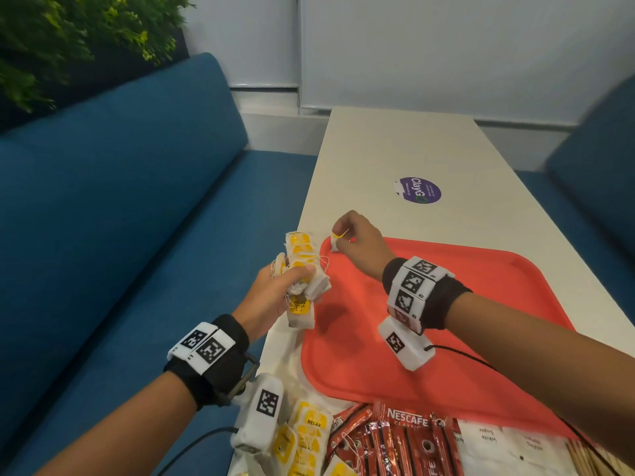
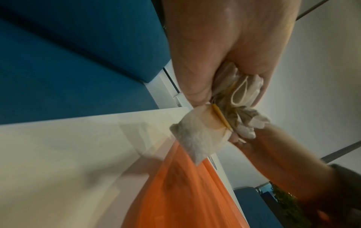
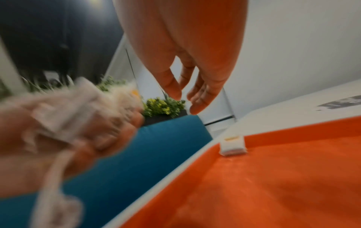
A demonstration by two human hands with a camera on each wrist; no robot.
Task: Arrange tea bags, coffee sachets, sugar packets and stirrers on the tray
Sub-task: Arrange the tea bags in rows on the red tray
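Observation:
A red tray (image 1: pixel 446 321) (image 3: pixel 273 177) (image 2: pixel 185 192) lies on the white table (image 1: pixel 395 149). My left hand (image 1: pixel 295 276) (image 2: pixel 228 95) grips a bunch of white tea bags with yellow tags (image 1: pixel 302 249) (image 2: pixel 197 138) just off the tray's left edge. One single tea bag (image 1: pixel 335 242) (image 3: pixel 232 146) lies in the tray's far left corner. My right hand (image 1: pixel 340 235) (image 3: pixel 185 100) hovers over that corner; in the right wrist view its fingers are loosely bent, clear of the bag and holding nothing. The rest of the tray floor is bare.
Along the table's near edge lie more tea bags (image 1: pixel 305 438), red Nescafe coffee sachets (image 1: pixel 395 438), white sugar packets (image 1: pixel 498 444) and wooden stirrers (image 1: pixel 584 458). A purple sticker (image 1: pixel 420 190) marks the table beyond the tray. A blue sofa (image 1: pixel 120 218) runs along the left.

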